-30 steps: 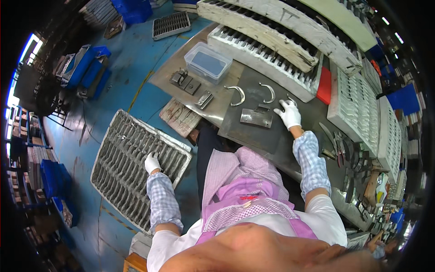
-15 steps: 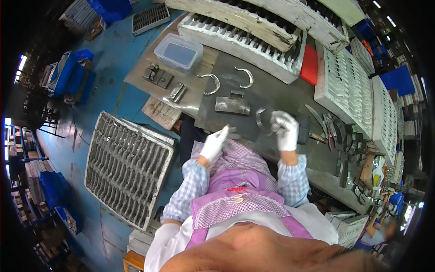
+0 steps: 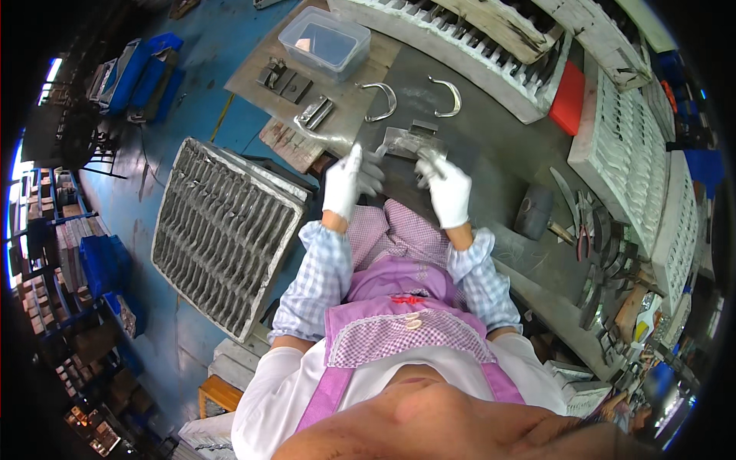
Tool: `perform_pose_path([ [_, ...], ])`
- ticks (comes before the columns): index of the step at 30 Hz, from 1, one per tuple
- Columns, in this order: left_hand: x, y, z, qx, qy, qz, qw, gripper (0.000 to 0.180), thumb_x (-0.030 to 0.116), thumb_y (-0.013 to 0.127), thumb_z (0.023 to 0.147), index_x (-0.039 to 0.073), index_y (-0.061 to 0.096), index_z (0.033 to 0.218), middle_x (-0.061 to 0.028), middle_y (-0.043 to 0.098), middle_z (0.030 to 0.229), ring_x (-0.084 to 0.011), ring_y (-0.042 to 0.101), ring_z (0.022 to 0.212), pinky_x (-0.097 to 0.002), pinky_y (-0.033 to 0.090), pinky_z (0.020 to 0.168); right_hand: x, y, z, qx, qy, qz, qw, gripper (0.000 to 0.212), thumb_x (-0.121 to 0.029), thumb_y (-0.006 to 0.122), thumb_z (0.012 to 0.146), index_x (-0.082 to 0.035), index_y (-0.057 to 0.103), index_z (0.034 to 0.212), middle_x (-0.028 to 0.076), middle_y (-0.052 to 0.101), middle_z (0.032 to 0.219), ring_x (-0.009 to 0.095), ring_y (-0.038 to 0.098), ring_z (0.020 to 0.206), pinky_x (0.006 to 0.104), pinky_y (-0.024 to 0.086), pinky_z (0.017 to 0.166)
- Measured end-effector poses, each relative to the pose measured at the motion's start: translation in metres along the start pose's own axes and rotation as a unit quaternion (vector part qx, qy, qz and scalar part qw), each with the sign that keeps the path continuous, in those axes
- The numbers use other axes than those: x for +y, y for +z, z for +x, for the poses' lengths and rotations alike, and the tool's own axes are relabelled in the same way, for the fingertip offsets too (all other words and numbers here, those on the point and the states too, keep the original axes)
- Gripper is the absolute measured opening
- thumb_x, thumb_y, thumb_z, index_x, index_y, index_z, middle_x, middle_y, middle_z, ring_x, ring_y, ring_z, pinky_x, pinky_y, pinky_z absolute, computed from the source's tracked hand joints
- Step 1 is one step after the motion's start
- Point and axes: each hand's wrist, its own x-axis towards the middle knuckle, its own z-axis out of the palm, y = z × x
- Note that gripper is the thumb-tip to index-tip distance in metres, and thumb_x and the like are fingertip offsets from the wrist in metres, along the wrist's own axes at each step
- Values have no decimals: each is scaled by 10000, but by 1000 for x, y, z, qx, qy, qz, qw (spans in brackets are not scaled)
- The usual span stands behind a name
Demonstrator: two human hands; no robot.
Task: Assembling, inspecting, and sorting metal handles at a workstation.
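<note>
My left hand [image 3: 349, 184], in a white glove, is raised at the table's near edge, thumb apart from its motion-blurred fingers, and I see nothing in it. To its right, my gloved right hand [image 3: 448, 188] pinches a shiny curved metal piece [image 3: 435, 159], blurred and partly hidden by the fingers. That hand is right by a metal block [image 3: 400, 142] on the dark tabletop [image 3: 491, 146]; whether the piece touches the block I cannot tell. Beyond the block lie two curved metal handles, one at left [image 3: 392, 100] and one at right [image 3: 457, 98].
A clear plastic box [image 3: 326, 42] and small metal fixtures [image 3: 284, 80] stand far left. A mallet [image 3: 534, 211] and pliers [image 3: 584, 239] lie at right. White trays of metal parts [image 3: 621, 146] line the back and right. Another slotted tray [image 3: 226, 230] is at my left.
My right hand has moved left and away from me with the curved piece, to the metal block. My left hand has moved slightly left and away from me. The whole view has shifted.
</note>
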Motion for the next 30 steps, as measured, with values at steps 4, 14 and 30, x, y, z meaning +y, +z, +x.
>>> perform_pose_path([
  [4, -7, 17, 31, 90, 242, 257, 931, 342, 334, 745, 901, 12, 691, 1004, -75, 663, 802, -156, 608, 696, -293, 493, 660, 10, -2, 14, 51, 15, -98, 994, 224, -143, 720, 901, -51, 745, 1103, 101, 716, 807, 143, 664, 635, 277, 517, 609],
  [14, -19, 32, 57, 114, 153, 326, 926, 435, 351, 869, 776, -9, 631, 824, -77, 625, 694, -140, 542, 633, -311, 484, 624, 65, -12, 19, 155, -89, -138, 974, 179, -154, 763, 823, -116, 774, 997, 45, 614, 762, 253, 591, 723, 367, 472, 686],
  [30, -46, 36, -8, 25, 164, 81, 983, 334, 298, 594, 1023, -21, 681, 1074, -65, 689, 939, -139, 619, 818, -308, 515, 750, 27, -2, -15, 28, -295, -311, 903, 183, -202, 747, 815, -142, 770, 986, 44, 572, 710, 276, 574, 664, 411, 453, 608],
])
